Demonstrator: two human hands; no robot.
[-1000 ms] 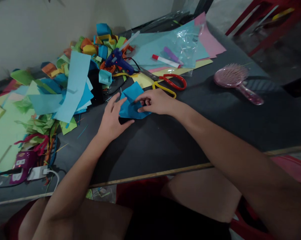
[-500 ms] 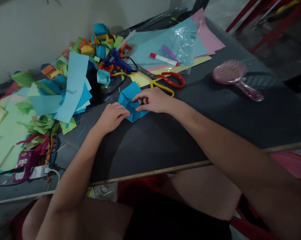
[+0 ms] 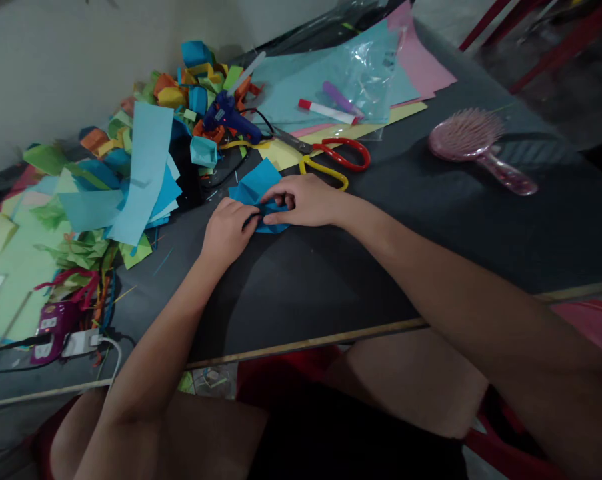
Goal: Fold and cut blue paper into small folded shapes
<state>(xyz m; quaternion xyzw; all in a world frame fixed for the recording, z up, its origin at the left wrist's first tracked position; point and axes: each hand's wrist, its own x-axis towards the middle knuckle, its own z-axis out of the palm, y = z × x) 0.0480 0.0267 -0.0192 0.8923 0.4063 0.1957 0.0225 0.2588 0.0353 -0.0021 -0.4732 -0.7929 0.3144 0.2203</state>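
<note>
A blue sheet of paper (image 3: 259, 179), partly folded, lies on the dark table between my hands. My left hand (image 3: 229, 227) closes its thumb and fingers on the paper's near left edge. From the right, my right hand (image 3: 305, 200) pinches the paper with curled fingers, its thumb pointing at the left fingertips. Both hands hide much of the paper's middle. Just beyond the right hand lie scissors (image 3: 341, 155) with one red and one yellow handle loop. A blue glue gun (image 3: 235, 121) rests behind the paper.
Many folded coloured paper pieces (image 3: 171, 97) are heaped at the back left, near a long light-blue strip (image 3: 143, 170). A red-capped white marker (image 3: 327, 112) lies on large paper sheets (image 3: 291, 80). To the right is a pink hairbrush (image 3: 473, 143); a purple power adapter (image 3: 53, 327) sits at left.
The near part of the blue paper has been folded over, and my fingers have drawn closer together on it. My left hand has moved slightly up. The view has shifted a little.
</note>
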